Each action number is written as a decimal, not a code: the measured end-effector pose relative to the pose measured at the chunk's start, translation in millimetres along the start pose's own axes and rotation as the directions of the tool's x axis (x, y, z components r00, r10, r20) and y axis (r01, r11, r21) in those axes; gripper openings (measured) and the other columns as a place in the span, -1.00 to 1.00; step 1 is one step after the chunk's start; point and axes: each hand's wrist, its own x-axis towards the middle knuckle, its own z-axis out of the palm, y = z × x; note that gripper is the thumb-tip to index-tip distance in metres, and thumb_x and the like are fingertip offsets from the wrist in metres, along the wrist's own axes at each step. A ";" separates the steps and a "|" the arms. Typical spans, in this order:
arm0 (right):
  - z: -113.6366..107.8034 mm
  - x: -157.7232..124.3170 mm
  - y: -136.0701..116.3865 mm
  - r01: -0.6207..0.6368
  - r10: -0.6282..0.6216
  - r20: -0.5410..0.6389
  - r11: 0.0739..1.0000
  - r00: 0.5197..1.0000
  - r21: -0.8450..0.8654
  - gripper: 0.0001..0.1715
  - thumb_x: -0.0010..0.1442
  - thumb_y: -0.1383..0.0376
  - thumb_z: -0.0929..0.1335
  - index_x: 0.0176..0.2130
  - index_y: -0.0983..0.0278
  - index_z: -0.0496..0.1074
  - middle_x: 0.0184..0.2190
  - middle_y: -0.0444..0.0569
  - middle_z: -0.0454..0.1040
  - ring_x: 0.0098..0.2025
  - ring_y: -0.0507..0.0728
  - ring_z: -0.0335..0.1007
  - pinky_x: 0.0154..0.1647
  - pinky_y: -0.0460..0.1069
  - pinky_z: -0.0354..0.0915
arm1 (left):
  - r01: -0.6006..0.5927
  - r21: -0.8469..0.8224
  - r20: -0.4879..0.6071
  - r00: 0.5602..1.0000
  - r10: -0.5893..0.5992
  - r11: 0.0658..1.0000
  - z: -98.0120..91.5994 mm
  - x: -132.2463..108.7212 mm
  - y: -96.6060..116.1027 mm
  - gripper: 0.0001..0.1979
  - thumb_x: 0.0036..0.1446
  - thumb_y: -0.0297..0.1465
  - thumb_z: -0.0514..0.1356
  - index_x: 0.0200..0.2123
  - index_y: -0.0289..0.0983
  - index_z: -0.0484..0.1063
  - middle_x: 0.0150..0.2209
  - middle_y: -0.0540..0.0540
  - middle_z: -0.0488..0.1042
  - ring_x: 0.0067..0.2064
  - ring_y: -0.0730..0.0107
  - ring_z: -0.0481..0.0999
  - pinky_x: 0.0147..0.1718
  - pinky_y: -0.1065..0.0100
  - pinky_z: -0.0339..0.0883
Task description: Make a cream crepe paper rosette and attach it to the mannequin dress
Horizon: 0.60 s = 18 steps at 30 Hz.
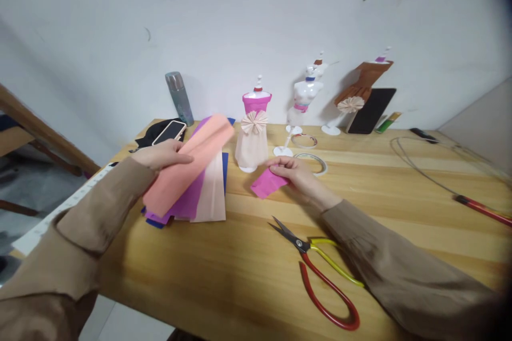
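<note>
My left hand [166, 154] grips a folded salmon-pink paper sheet [192, 165] by its edge, above a pile of purple paper [190, 197], cream paper [212, 192] and blue sheets. Between thumb and fingers, my right hand [288, 170] pinches a small magenta paper piece [269, 183]. Just behind it stands a small mannequin [257, 101] wearing a magenta top and a cream skirt [251, 146] with a pleated cream fan at the waist. Scissors [300, 245] with red and yellow handles lie with blades parted in front of my right hand, partly beside the sleeve.
Behind are a white mannequin [307, 93], a brown-dressed one [370, 74], tape rolls [304, 141], a black tablet [372, 112] and a green tube [388, 122]. A bottle [179, 98] and phone [170, 132] sit back left; a cable [428, 173] and red-handled tool [484, 210] lie right.
</note>
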 end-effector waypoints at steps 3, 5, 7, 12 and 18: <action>0.4 0.3 4.6 -0.034 0.034 0.011 0.999 0.999 0.039 -0.74 -0.18 0.25 0.51 -0.39 0.28 0.53 -0.51 -0.13 0.50 -0.51 0.00 0.33 -0.45 -0.07 0.20 | 0.094 0.287 -0.197 0.980 -0.037 0.953 12.2 33.6 -12.5 -0.87 -0.12 -0.36 0.29 -0.45 -0.29 0.47 -0.42 -0.18 0.51 -0.33 0.14 0.51 -0.45 0.39 0.24; 0.3 0.8 8.7 -0.055 0.054 0.018 0.997 0.998 0.052 -0.72 -0.18 0.26 0.52 -0.38 0.28 0.54 -0.50 -0.13 0.51 -0.51 -0.01 0.33 -0.45 -0.08 0.20 | 0.119 0.341 -0.226 0.973 -0.042 0.933 21.8 50.8 -15.2 -0.80 -0.13 -0.37 0.28 -0.37 -0.34 0.48 -0.34 -0.28 0.52 -0.25 0.02 0.52 -0.39 0.34 0.27; 0.0 1.3 12.7 -0.069 0.068 0.025 0.996 0.997 0.060 -0.72 -0.19 0.26 0.52 -0.38 0.28 0.54 -0.50 -0.13 0.51 -0.52 -0.01 0.33 -0.46 -0.08 0.19 | 0.139 0.384 -0.248 0.968 -0.043 0.913 27.3 63.4 -15.4 -0.67 -0.12 -0.38 0.27 -0.23 -0.39 0.46 -0.22 -0.38 0.51 -0.16 -0.06 0.51 -0.33 0.31 0.29; -0.1 2.5 19.1 -0.083 0.081 0.040 0.994 0.996 0.071 -0.73 -0.20 0.25 0.53 -0.41 0.28 0.53 -0.51 -0.13 0.51 -0.53 -0.01 0.32 -0.47 -0.08 0.17 | 0.175 0.447 -0.233 0.970 -0.074 0.877 24.2 80.7 -15.4 -0.41 -0.15 -0.34 0.34 -0.01 -0.46 0.36 -0.11 -0.42 0.49 -0.09 -0.04 0.51 -0.27 0.31 0.32; 0.7 2.4 19.6 -0.097 0.093 0.050 0.991 0.994 0.093 -0.72 -0.22 0.25 0.54 -0.41 0.28 0.54 -0.53 -0.14 0.50 -0.53 -0.02 0.31 -0.47 -0.09 0.14 | 0.175 0.467 -0.194 0.977 -0.093 0.867 23.3 81.1 -14.3 -0.46 -0.10 -0.34 0.38 -0.03 -0.41 0.39 -0.12 -0.26 0.50 -0.10 0.13 0.53 -0.20 0.37 0.37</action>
